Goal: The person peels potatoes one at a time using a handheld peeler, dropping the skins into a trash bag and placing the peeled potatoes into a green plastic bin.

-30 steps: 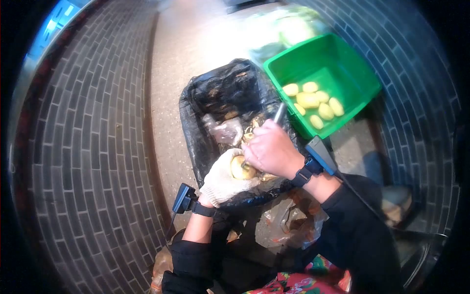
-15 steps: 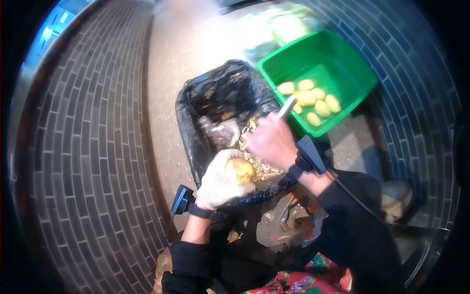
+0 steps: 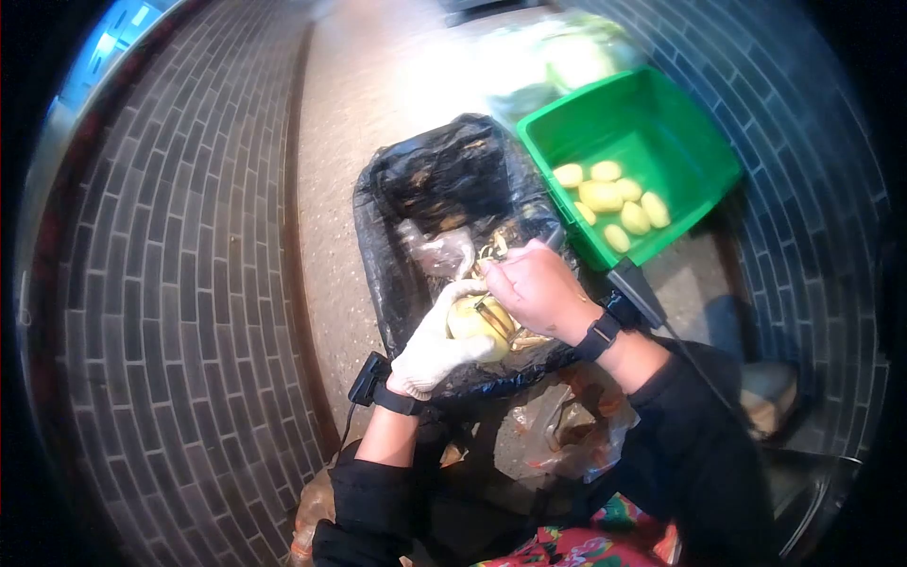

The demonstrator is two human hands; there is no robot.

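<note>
My left hand (image 3: 427,352), in a white knitted glove, is wrapped round a pale yellow potato (image 3: 470,326). My bare right hand (image 3: 546,291) grips a peeler (image 3: 494,316); its head lies against the potato's upper right side, and most of the handle is hidden in my fist. Both hands are over the near part of a bin lined with a black plastic bag (image 3: 383,255). Peelings (image 3: 493,248) lie inside the bin beyond my hands, beside a crumpled clear plastic bag (image 3: 444,253).
A green tub (image 3: 680,180) with several peeled potatoes (image 3: 602,196) stands right of the bin. Behind it is a pale green bundle (image 3: 576,59), blurred by glare. Tiled surfaces (image 3: 198,189) border both sides. Clear plastic (image 3: 581,425) lies by my lap, and a shoe (image 3: 767,392) is at right.
My right hand has turned and come down toward the potato, bringing the peeler from pointing up and away onto its surface. My left fingers have spread further round the potato. The view has shifted slightly.
</note>
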